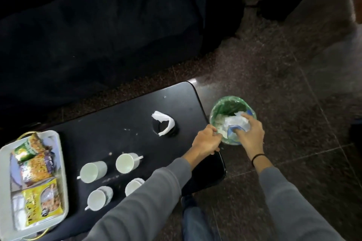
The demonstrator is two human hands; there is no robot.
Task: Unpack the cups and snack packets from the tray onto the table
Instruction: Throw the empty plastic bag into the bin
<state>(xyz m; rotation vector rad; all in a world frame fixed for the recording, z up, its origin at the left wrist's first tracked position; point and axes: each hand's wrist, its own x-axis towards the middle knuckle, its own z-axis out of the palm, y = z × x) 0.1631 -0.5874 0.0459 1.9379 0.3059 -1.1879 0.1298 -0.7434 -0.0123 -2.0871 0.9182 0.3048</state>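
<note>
Four white cups [93, 172], upright on the black table [117, 123], grouped two by two just right of the tray. Fourth cup [132, 187], nearest the person, partly hidden behind the left sleeve [141, 197]; only its rim and a bit of wall on show. Handles visible on the other three.

One white tray [62, 162] with gold handles at both ends, at the table's left end. Three snack packets [37, 166] lying flat inside, overlapping end to end: a green-and-yellow one farthest away, a purple-and-orange one in the middle, a yellow one nearest. Print too blurred to read.

One black napkin holder [166, 129] near the table's middle, white napkins [163, 121] draped over it.

One round waste bin [215, 111] with a green liner, on the floor just beside the table's right end, full of crumpled white wrapping [233, 121].

Left hand [206, 142] closed round the bin's near rim, fingers curled over the liner's edge. Right hand [249, 133] down inside the bin, fingers bent over the white wrapping, a blue-edged scrap [232, 128] at the thumb; gripping or only pressing, cannot tell. One black band [257, 156] on the right wrist. Dark sofa [98, 35] beyond the table, detail lost in shadow.
</note>
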